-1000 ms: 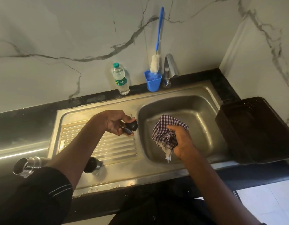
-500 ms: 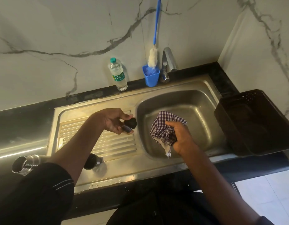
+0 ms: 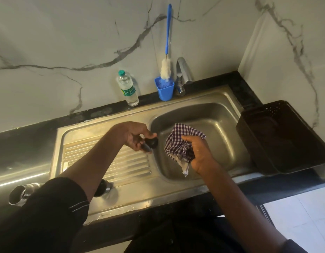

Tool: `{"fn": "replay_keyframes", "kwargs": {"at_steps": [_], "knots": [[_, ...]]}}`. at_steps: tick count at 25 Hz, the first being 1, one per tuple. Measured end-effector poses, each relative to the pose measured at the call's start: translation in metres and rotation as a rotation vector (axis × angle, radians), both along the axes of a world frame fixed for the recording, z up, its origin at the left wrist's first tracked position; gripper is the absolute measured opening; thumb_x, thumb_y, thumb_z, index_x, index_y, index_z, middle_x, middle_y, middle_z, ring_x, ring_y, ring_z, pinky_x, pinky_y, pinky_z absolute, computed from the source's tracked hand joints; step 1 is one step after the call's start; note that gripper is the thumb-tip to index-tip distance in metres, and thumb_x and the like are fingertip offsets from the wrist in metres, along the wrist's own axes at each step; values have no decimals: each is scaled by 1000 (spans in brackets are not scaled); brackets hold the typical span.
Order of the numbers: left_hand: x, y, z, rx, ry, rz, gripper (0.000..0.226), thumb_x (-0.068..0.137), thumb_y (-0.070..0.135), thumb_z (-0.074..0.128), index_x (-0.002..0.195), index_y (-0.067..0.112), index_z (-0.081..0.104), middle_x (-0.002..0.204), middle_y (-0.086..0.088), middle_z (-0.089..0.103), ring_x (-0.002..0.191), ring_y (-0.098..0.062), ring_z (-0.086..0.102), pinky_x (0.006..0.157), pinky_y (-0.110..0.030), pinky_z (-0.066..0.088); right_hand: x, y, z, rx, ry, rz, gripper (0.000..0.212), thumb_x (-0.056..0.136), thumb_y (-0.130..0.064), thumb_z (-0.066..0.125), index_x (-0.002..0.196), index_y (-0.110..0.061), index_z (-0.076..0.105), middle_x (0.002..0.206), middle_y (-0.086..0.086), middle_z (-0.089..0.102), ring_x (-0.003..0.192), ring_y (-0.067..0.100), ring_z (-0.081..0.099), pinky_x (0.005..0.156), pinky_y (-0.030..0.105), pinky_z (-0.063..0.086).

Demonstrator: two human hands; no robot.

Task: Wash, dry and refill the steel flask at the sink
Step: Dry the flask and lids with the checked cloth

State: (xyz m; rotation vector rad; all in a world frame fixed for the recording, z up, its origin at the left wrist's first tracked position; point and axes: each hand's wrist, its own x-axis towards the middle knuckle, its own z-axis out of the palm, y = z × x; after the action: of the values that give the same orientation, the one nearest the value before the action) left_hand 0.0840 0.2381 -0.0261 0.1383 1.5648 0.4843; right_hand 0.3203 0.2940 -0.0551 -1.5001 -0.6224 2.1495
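Dim, warm light with a greenish cast. A bright glare streak runs along the surface [image 3: 21, 181] at the left; the sink [image 3: 218, 125] gleams softly. Wide-angle bending curves the edges. The picture is slightly soft, and the dark basket [image 3: 285, 139] loses its detail.

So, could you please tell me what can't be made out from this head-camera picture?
- Steel flask: only its open mouth shows in the head view; the left sleeve hides the body.
- Black cap in the left hand: too dark and blurred to tell its shape.
- Dark round piece on the drainboard: half hidden by the left forearm.
- Dark basket: inside too dark to see.
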Motion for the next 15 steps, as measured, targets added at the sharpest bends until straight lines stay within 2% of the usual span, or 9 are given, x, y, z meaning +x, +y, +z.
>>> {"fn": "replay_keyframes", "kwargs": {"at_steps": [4, 7, 11, 15], "knots": [[8, 2, -5, -9, -11, 14, 46, 79, 13, 78, 121, 5, 60, 107, -23, 69, 87, -41, 76, 54, -26, 40, 0, 2, 2, 14, 1, 17, 33, 83, -6, 73, 116, -6, 70, 105, 20, 77, 98, 40, 74, 87, 61, 60], [6, -3, -5, -21, -19, 38, 52, 72, 11, 80, 120, 5, 59, 107, -23, 70, 91, -41, 74, 53, -26, 39, 1, 3, 2, 7, -4, 19, 31, 84, -5, 73, 114, -7, 69, 105, 19, 76, 98, 39, 74, 86, 57, 61], [6, -8, -9, -26, -21, 36, 54, 72, 11, 80, 122, 6, 59, 109, -23, 68, 84, -41, 76, 55, -26, 37, 0, 2, 3, 11, -18, 19, 34, 82, -6, 74, 116, -6, 70, 106, 19, 77, 99, 39, 74, 85, 57, 62], [12, -14, -18, -61, 104, -14, 31, 91, 7, 74, 121, 7, 62, 122, -19, 62, 88, -39, 74, 49, -26, 45, -2, -5, 3, 6, -27, 33, 37, 81, -8, 75, 117, -6, 69, 106, 20, 77, 99, 40, 74, 86, 61, 60]]}}
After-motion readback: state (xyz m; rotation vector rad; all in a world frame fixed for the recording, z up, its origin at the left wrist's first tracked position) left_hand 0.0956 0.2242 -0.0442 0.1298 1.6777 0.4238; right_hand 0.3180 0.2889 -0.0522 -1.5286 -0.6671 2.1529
